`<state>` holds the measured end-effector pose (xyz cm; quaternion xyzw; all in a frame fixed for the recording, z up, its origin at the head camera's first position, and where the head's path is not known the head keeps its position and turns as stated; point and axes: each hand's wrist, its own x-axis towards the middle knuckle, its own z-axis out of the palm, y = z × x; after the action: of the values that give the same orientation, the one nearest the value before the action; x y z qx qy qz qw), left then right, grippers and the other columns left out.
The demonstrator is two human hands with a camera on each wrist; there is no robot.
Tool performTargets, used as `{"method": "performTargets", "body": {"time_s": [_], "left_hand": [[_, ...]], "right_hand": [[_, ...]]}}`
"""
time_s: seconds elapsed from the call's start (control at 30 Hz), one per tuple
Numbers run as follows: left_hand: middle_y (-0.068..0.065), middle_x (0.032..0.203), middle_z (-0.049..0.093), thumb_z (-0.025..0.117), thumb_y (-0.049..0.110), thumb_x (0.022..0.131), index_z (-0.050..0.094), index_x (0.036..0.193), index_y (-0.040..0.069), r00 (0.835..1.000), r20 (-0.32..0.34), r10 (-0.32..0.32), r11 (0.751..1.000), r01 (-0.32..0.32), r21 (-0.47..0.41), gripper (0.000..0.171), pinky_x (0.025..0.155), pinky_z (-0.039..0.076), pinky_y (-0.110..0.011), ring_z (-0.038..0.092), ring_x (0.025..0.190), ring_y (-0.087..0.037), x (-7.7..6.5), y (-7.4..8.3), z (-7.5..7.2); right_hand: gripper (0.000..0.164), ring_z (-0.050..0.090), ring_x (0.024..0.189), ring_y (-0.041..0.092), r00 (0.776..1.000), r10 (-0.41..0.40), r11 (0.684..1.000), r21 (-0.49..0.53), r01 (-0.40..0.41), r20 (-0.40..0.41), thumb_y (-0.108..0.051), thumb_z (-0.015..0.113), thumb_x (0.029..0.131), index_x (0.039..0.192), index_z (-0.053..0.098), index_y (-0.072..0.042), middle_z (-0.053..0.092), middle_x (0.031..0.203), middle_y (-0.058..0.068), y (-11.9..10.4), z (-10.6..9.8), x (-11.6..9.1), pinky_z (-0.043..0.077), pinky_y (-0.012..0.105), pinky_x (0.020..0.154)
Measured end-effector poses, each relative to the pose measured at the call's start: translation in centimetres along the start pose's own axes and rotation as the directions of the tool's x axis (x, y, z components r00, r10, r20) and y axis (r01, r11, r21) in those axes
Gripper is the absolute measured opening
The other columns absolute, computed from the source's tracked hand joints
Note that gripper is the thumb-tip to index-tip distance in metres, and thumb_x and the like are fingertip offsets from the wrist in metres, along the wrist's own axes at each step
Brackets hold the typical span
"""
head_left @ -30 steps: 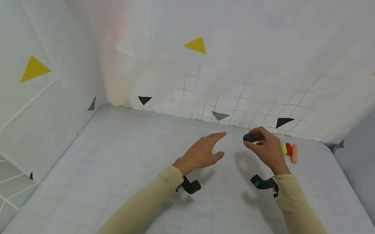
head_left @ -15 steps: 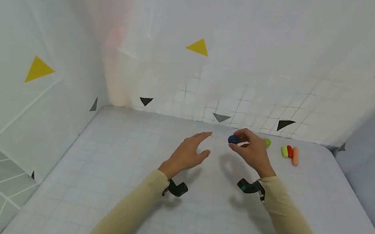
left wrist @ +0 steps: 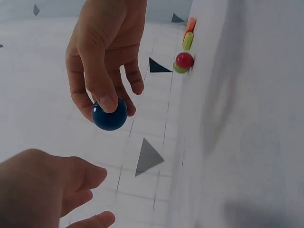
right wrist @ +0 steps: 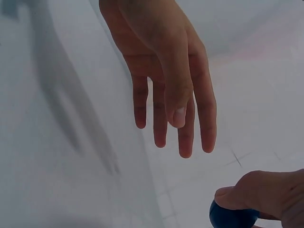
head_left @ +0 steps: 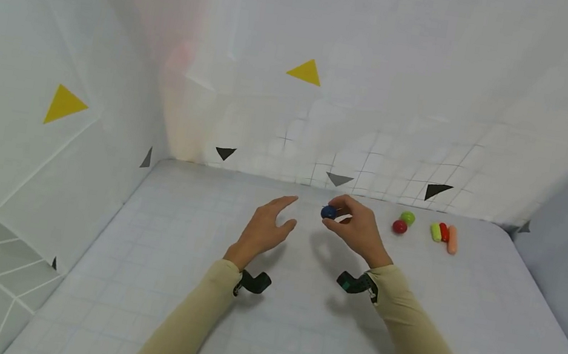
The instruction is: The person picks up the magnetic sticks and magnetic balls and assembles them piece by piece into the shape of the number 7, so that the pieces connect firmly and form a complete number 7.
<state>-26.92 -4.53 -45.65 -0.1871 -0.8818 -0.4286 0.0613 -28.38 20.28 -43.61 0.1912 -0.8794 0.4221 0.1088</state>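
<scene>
A small dark blue ball-shaped piece [head_left: 329, 212] is pinched between the thumb and fingers of my right hand [head_left: 361, 230], above the table. In the left wrist view the blue piece [left wrist: 109, 115] looks glossy and round, with the thumb across its upper side. My left hand [head_left: 261, 228] hovers to the left of it, holding nothing, its fingers extended and thumb apart. The right wrist view shows the left hand [right wrist: 166, 80] with its fingers pointing down, and the blue piece [right wrist: 232, 216] at the bottom edge under the right thumb.
Right of my right hand lie a red round piece [head_left: 399, 227] and a green round piece [head_left: 407, 217]. Farther right, a yellow-green piece [head_left: 436, 232], a red oblong piece [head_left: 443, 232] and an orange stick-like piece [head_left: 452, 240] lie side by side. White walls [head_left: 250, 111] bound the table [head_left: 153, 243].
Both hands have moved left, the right one carrying the blue ball-shaped piece. The red and green round pieces, earlier hidden or partly hidden behind the right hand, now show fully.
</scene>
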Motion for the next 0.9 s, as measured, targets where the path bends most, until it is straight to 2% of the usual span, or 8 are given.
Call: {"method": "performTargets", "body": {"time_s": [0.27, 0.5, 0.73, 0.9], "left_hand": [[-0.004, 0.156, 0.05, 0.065, 0.021, 0.103, 0.054, 0.154, 0.018, 0.996, -0.046, -0.072, 0.997, 0.072, 0.005, 0.052, 0.119, 0.033, -0.042, 0.041, 0.146, -0.024, -0.1, -1.8, -1.2], [-0.006, 0.154, 0.052, 0.067, 0.02, 0.102, 0.056, 0.152, 0.017, 0.99, -0.097, -0.106, 0.994, 0.106, -0.012, 0.051, 0.118, 0.033, -0.044, 0.042, 0.145, -0.026, 0.1, -2.6, -2.4], [-0.005, 0.154, 0.053, 0.067, 0.02, 0.102, 0.057, 0.151, 0.017, 0.986, -0.101, -0.134, 0.991, 0.133, -0.015, 0.05, 0.118, 0.033, -0.044, 0.042, 0.145, -0.026, 0.0, -3.8, -2.6], [-0.006, 0.153, 0.053, 0.067, 0.02, 0.102, 0.057, 0.151, 0.017, 0.986, -0.089, -0.139, 0.99, 0.138, -0.017, 0.05, 0.118, 0.034, -0.045, 0.043, 0.145, -0.027, 0.0, -4.2, -2.6]], "right_hand": [[0.035, 0.068, 0.096, 0.024, 1.0, -0.015, 0.999, 0.038, 0.014, 0.022, -0.011, 0.086, 0.087, 0.118, 0.069, -0.008, 0.071, 0.11, 0.007, -0.9, 2.3, 0.6, 0.06, 0.043, 0.081], [0.035, 0.069, 0.097, 0.024, 0.999, -0.013, 0.999, 0.051, 0.011, 0.048, -0.01, 0.086, 0.087, 0.118, 0.069, -0.008, 0.071, 0.111, 0.007, -0.4, 4.0, 1.5, 0.06, 0.044, 0.082], [0.033, 0.069, 0.099, 0.024, 0.994, 0.051, 0.997, 0.056, -0.057, 0.097, -0.012, 0.085, 0.088, 0.118, 0.07, -0.01, 0.07, 0.113, 0.005, 0.3, 6.0, 1.9, 0.058, 0.044, 0.08], [0.034, 0.07, 0.1, 0.027, 0.994, 0.023, 0.998, 0.056, -0.029, 0.105, -0.009, 0.085, 0.088, 0.118, 0.07, -0.006, 0.072, 0.115, 0.009, 0.6, 7.2, 2.3, 0.057, 0.046, 0.085]]}}
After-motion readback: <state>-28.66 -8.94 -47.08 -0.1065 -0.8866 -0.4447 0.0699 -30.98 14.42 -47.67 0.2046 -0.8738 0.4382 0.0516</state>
